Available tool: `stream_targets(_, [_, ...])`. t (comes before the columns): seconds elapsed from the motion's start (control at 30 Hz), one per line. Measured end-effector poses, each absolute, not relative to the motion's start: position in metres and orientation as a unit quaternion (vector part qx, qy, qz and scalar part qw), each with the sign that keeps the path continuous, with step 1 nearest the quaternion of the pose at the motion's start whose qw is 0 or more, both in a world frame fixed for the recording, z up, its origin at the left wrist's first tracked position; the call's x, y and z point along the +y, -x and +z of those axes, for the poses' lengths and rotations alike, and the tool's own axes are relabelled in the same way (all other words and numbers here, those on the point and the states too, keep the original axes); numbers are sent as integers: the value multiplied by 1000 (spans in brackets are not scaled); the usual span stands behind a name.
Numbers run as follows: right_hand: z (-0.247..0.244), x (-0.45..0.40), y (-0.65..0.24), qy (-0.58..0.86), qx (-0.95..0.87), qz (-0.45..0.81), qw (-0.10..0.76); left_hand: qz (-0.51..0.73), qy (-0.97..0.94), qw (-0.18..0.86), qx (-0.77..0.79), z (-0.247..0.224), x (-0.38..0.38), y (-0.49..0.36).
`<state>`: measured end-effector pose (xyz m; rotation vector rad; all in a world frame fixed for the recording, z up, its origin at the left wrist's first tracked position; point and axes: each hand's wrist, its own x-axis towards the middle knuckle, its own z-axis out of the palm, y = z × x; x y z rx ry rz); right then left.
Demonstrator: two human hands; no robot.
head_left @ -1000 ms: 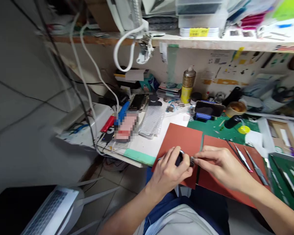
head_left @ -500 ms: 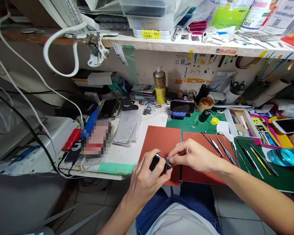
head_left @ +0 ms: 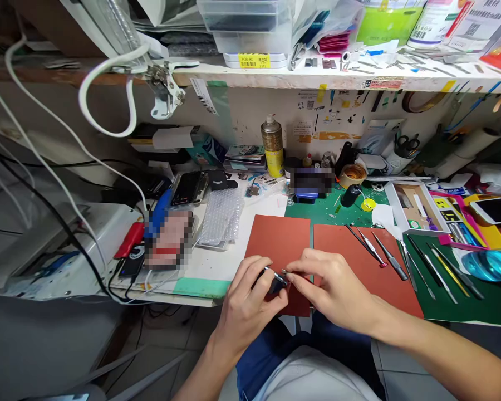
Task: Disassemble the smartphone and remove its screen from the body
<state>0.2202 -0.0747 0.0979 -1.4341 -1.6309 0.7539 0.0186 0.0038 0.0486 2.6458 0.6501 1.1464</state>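
My left hand (head_left: 246,298) is closed around a small black device with a silvery edge (head_left: 277,283), tilted up; the fingers hide most of it, so its exact kind cannot be made out. At the device's right end, my right hand (head_left: 336,284) pinches a small, thin metallic-looking piece (head_left: 284,272) between thumb and forefinger. Whether that piece is joined to the device does not show. Both hands are over the front part of the left reddish-brown mat (head_left: 278,234).
Tweezers (head_left: 388,256) and other slim tools lie on the right reddish-brown mat (head_left: 379,298). Further right, several pen-like tools (head_left: 445,275) rest on green matting. Bubble wrap (head_left: 221,214) lies left of the mats. A spray can (head_left: 272,147) stands at the back, below a loaded shelf (head_left: 317,81).
The device has tipped, so less of its black face shows. My right hand has turned and moved slightly down, its fingers still at the device's right end. The view has shifted slightly.
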Motion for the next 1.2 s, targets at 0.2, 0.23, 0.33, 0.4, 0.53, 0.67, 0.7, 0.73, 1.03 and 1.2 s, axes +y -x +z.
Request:
stream_targets(0.2, [75,-94,-205,518,-698,157,468,395,-885,70,237,48,-2,-15])
stream_targets(0.23, [73,-93,-203,510,-706,142,469,394,-884,64,241,48,-3,-15])
stream_targets(0.33, [69,-91,-201,500,-721,103,468,389,-884,52,253,46,-7,-15])
stream_targets(0.4, [68,-91,-201,501,-728,85,461,387,-885,45,256,46,-9,-16])
stream_targets(0.53, [68,-91,-202,498,-738,60,451,382,-887,43,255,46,-10,-17])
stream_targets(0.67, [70,-94,-197,504,-757,-5,417,386,-887,33,252,45,-11,-19])
stream_targets(0.7, [70,-95,-194,503,-764,-37,402,388,-886,28,251,44,-12,-19])
stream_targets(0.73, [69,-96,-191,501,-772,-73,385,391,-885,22,251,44,-12,-20])
stream_targets(1.03, [81,-90,-205,534,-751,113,372,398,-884,11,246,46,-14,-23])
stream_targets(1.2, [105,-66,-231,538,-693,332,346,398,-886,21,238,49,-13,-22])
